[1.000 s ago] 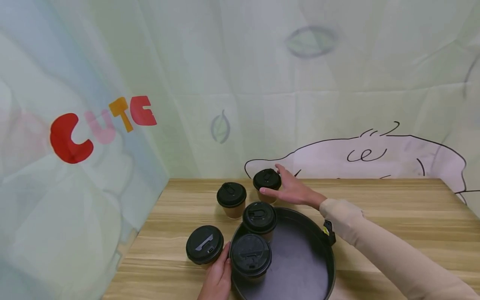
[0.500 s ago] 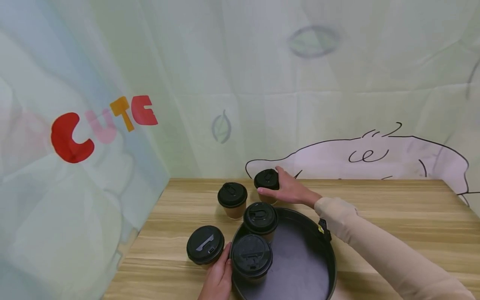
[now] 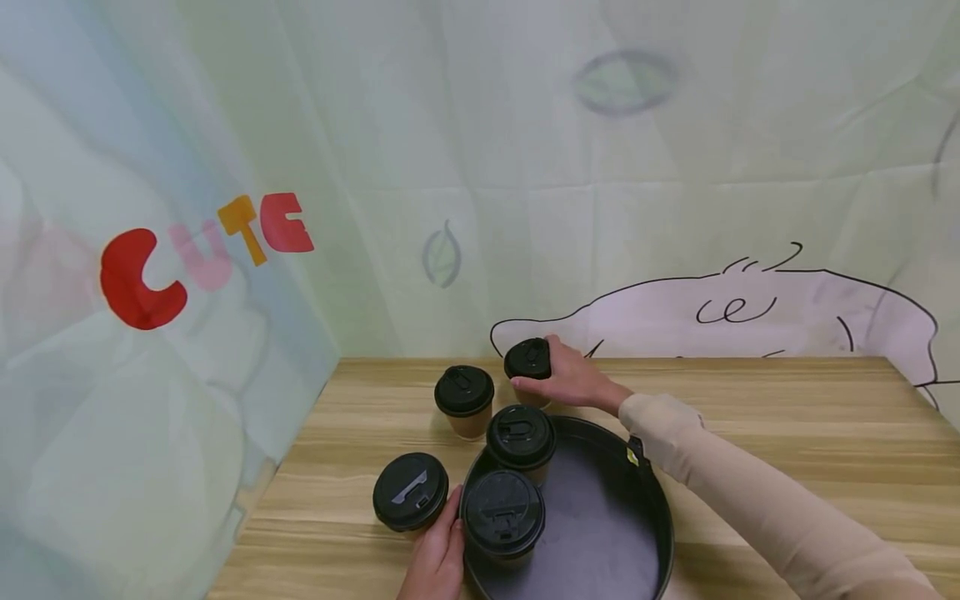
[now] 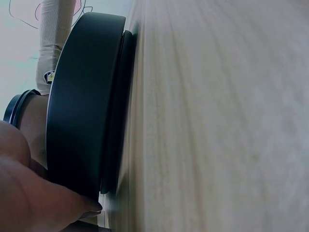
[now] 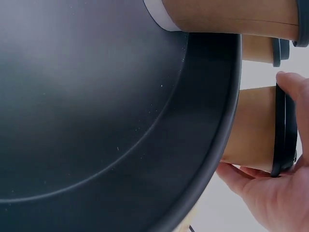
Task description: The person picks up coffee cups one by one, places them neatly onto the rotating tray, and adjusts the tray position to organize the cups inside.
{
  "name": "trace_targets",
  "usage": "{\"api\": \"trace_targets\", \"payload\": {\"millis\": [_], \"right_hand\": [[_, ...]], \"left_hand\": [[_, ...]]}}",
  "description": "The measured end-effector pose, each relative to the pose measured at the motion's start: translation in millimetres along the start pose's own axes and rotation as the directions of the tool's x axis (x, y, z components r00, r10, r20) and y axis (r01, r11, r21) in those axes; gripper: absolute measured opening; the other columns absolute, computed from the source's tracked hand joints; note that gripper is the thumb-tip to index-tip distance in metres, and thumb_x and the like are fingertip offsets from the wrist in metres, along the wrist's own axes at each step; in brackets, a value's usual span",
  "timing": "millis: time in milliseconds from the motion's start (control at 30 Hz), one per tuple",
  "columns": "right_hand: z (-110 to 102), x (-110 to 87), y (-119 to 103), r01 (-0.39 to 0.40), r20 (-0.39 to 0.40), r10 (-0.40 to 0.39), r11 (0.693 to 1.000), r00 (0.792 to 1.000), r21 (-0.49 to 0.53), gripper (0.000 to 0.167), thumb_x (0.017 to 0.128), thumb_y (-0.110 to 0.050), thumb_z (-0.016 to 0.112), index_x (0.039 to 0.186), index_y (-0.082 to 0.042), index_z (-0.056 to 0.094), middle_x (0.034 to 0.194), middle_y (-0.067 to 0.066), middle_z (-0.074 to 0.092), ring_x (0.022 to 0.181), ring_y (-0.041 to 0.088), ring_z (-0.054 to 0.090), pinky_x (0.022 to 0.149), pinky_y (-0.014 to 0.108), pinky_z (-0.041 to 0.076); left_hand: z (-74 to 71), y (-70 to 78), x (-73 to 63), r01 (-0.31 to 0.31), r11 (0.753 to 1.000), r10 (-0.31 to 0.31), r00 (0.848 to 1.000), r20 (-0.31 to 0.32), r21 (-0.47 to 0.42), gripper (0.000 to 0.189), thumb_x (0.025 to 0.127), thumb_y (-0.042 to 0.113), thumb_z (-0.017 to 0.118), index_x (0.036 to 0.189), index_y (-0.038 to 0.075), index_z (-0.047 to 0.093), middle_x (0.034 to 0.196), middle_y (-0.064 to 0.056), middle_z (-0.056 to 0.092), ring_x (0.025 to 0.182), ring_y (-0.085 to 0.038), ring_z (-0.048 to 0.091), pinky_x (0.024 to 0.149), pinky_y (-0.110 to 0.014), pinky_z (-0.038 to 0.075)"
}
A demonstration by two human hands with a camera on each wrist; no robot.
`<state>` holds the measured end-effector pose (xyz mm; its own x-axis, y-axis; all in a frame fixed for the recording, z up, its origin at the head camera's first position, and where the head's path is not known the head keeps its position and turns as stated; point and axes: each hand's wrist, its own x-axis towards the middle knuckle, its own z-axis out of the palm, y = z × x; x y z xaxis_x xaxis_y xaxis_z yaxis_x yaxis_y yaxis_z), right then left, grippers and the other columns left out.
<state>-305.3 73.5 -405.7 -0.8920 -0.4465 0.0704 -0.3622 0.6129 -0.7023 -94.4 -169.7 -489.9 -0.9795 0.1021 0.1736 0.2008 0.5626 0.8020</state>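
My right hand (image 3: 573, 377) grips a lidded paper coffee cup (image 5: 253, 128) at the back of the table, thumb on one side and fingers on the other, close under its black lid (image 3: 527, 358). My left hand (image 3: 435, 554) holds the left side of the round black tray (image 3: 663, 508), its fingertips at the tray wall (image 4: 84, 104) in the left wrist view. Two more lidded cups stand in the tray: a front cup (image 3: 502, 512) and one behind it, a rear cup (image 3: 521, 437).
Left of the tray, a lidded cup (image 3: 411, 492) stands beside my left hand. Another cup (image 3: 465, 400) is on the wooden table (image 3: 315, 500) behind it, left of the gripped one. A printed cloth backdrop (image 3: 375, 250) rises along the table's back and left edges.
My right hand has moved slightly left and closed round the cup at the back, fingers now against its lid. The left hand and the tray have stayed in place.
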Motion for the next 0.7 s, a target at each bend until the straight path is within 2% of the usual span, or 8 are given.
{"api": "trace_targets", "payload": {"millis": [100,200,267,300,333,400,533,700], "right_hand": [[0.6,0.7,0.3,-0.004,-0.016,0.004,1.0,1.0,-0.002,0.085,0.088,-0.05,0.077,0.141,0.006,0.041,0.125,0.023,0.061,0.109,0.033,0.065,0.093,0.047,0.056],[0.4,1.5,3.1,-0.004,-0.033,0.003,1.0,0.999,-0.022,0.085,0.085,-0.05,0.078,0.139,0.007,0.043,0.121,0.022,0.063,0.105,0.031,0.066,0.089,0.045,0.057],[-0.5,0.9,5.0,-0.003,-0.04,0.002,0.999,0.999,-0.032,0.085,0.083,-0.05,0.078,0.137,0.007,0.044,0.118,0.021,0.064,0.101,0.03,0.067,0.087,0.044,0.058],[-1.2,0.4,5.9,-0.003,-0.041,0.001,0.999,0.999,-0.032,0.085,0.083,-0.05,0.078,0.136,0.007,0.045,0.117,0.021,0.064,0.1,0.029,0.067,0.086,0.043,0.058],[-1.9,0.5,7.2,0.0,-0.044,-0.001,0.999,0.999,-0.033,0.084,0.082,-0.05,0.078,0.135,0.007,0.045,0.116,0.02,0.064,0.099,0.029,0.066,0.086,0.042,0.058],[-4.3,-1.7,8.5,-0.006,-0.045,0.004,1.0,0.999,-0.031,0.084,0.081,-0.05,0.078,0.134,0.006,0.046,0.114,0.019,0.064,0.097,0.028,0.066,0.085,0.042,0.057],[-9.9,-4.2,15.8,-0.011,-0.06,0.008,0.999,0.998,-0.044,0.083,0.079,-0.051,0.077,0.132,0.006,0.047,0.112,0.018,0.064,0.095,0.027,0.065,0.083,0.041,0.057],[-19.3,-9.5,24.4,-0.012,-0.082,0.007,0.998,0.997,-0.058,0.081,0.078,-0.05,0.076,0.13,0.006,0.049,0.111,0.018,0.065,0.094,0.029,0.065,0.083,0.042,0.056]], "left_hand": [[1.5,-2.5,0.5,-0.016,1.0,0.016,1.0,-0.014,0.017,0.043,0.109,0.005,0.044,0.146,-0.016,0.046,0.145,-0.033,0.052,0.137,-0.044,0.049,0.112,-0.048,0.043],[7.9,-17.0,0.5,-0.057,0.997,0.059,0.997,-0.051,0.048,0.042,0.11,0.008,0.044,0.145,-0.014,0.048,0.143,-0.032,0.055,0.136,-0.035,0.051,0.111,-0.027,0.042],[10.9,-25.9,0.5,-0.094,0.993,0.099,0.993,-0.065,0.066,0.042,0.11,0.009,0.044,0.145,-0.014,0.048,0.142,-0.032,0.056,0.136,-0.031,0.053,0.109,-0.02,0.041],[10.3,-25.2,0.6,-0.092,0.995,0.094,0.994,-0.054,0.046,0.042,0.11,0.008,0.043,0.146,-0.015,0.047,0.142,-0.033,0.055,0.136,-0.034,0.052,0.111,-0.024,0.041],[9.4,-23.2,0.7,-0.081,0.996,0.083,0.995,-0.047,0.039,0.043,0.11,0.008,0.043,0.146,-0.015,0.047,0.143,-0.032,0.055,0.137,-0.035,0.051,0.111,-0.024,0.041],[3.8,-10.3,0.5,-0.062,0.998,0.062,0.998,-0.02,0.02,0.043,0.109,0.005,0.043,0.146,-0.016,0.045,0.144,-0.034,0.053,0.136,-0.044,0.05,0.113,-0.038,0.043],[-6.7,19.0,-0.3,0.033,0.999,-0.033,0.999,0.023,-0.01,0.043,0.108,0.002,0.043,0.147,-0.017,0.044,0.147,-0.034,0.05,0.138,-0.047,0.046,0.114,-0.053,0.04],[-9.3,24.5,0.6,0.058,0.998,-0.057,0.998,0.039,-0.017,0.044,0.108,0.002,0.043,0.147,-0.018,0.043,0.148,-0.034,0.05,0.139,-0.047,0.045,0.113,-0.056,0.04]]}}
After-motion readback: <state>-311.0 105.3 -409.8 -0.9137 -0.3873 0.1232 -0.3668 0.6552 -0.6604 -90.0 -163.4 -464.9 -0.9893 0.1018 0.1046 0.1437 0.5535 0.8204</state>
